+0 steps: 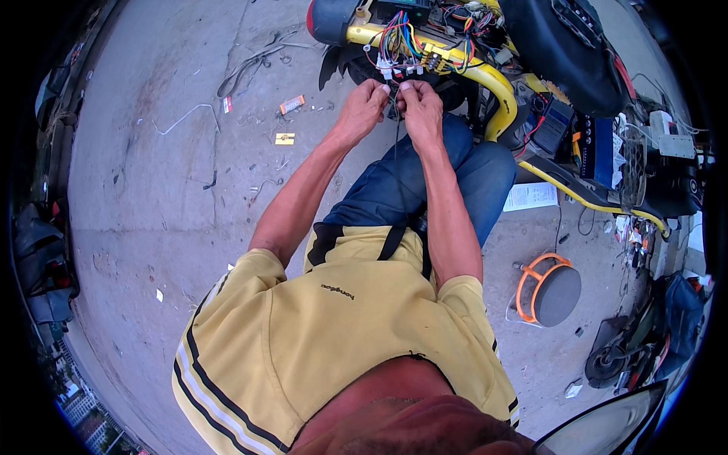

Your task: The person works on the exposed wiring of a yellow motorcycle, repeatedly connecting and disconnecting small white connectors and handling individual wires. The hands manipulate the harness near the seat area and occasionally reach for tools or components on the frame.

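Note:
Both arms reach forward to the wiring of a yellow-framed electric scooter [494, 80]. My left hand [364, 108] is closed in a pinch near white plug connectors [385, 67]; what its fingertips hold is too small to make out. Close beside it, my right hand [422, 112] pinches a thin dark wire [396, 140], which hangs down over my lap. Just beyond the fingers, a bundle of coloured wires [400, 36] spills over the yellow tube, beside a yellow terminal block [434, 58].
The scooter's black seat [557, 53] is tipped to the right. A dark blue meter [552, 121] with a red lead rests on the footboard. On the concrete floor are an orange-framed stool [557, 294], a white printed sheet [531, 196], loose straps [254, 64] and scraps.

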A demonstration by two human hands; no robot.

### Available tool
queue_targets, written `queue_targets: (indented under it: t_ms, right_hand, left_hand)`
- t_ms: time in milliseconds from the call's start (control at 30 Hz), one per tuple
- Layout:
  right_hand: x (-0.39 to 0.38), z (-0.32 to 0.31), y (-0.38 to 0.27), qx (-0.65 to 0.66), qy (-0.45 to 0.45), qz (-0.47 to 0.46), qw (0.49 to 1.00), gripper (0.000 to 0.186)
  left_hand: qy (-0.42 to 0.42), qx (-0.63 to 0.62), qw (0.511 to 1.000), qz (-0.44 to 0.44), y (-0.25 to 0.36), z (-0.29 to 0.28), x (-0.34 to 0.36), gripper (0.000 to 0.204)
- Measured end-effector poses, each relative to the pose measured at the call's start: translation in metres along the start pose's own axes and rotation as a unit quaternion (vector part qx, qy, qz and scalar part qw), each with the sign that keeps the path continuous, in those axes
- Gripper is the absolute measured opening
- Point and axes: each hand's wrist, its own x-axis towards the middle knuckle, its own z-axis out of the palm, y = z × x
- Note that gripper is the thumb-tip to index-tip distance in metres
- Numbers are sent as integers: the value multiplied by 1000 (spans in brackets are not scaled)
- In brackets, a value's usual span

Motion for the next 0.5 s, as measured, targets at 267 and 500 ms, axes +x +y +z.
queue_targets:
  t_ms: [267, 500]
  right_hand:
    - [1, 0, 1, -16, 7, -1, 1000, 23]
    - [-1, -1, -2, -15, -2, 8, 1000, 24]
  left_hand:
    - [-16, -52, 999, 8, 0, -1, 0, 24]
    - [42, -42, 998, 33, 4, -2, 2, 23]
